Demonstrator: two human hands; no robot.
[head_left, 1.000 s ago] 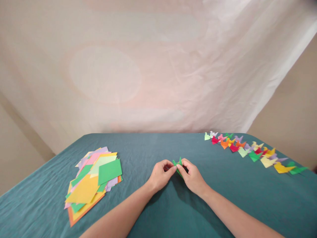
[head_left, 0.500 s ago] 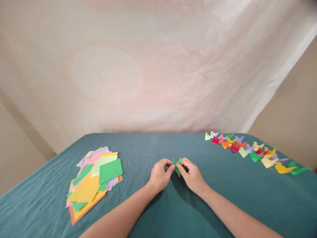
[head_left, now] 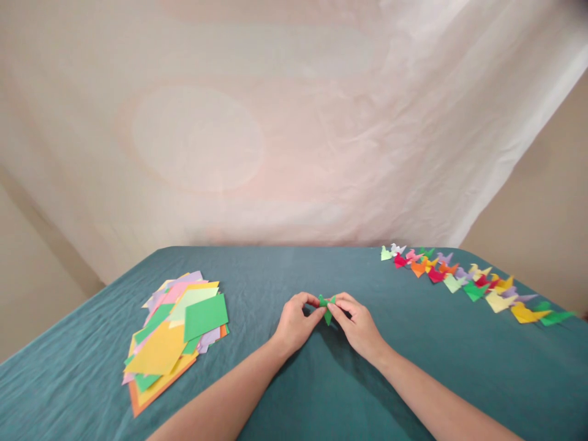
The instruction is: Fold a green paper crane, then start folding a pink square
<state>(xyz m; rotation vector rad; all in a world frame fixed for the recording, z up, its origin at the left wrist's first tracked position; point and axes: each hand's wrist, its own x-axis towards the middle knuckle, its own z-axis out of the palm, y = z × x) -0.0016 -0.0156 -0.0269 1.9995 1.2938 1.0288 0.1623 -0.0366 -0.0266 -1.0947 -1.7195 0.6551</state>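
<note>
Between my two hands is a small green origami crane [head_left: 327, 317], partly hidden by the fingers. My left hand [head_left: 297, 318] is closed, pinching its left side between thumb and forefinger. From the other side, my right hand [head_left: 356, 320] grips it with thumb and fingers. One pointed tip of the folded paper sticks down toward me, and short points show at the top. The hands hold it around the middle of the table, just above the cloth.
A loose pile of coloured paper sheets [head_left: 162, 349] lies on the left. Rows of folded paper cranes [head_left: 474, 290] in several colours run along the right edge. A dark green cloth [head_left: 257, 269] covers the table, and a pale sheet [head_left: 294, 153] hangs behind it.
The green crane has turned slightly between my fingers, its lower tip now pointing more straight down and looking shorter. Both hands keep their pinch and have hardly moved.
</note>
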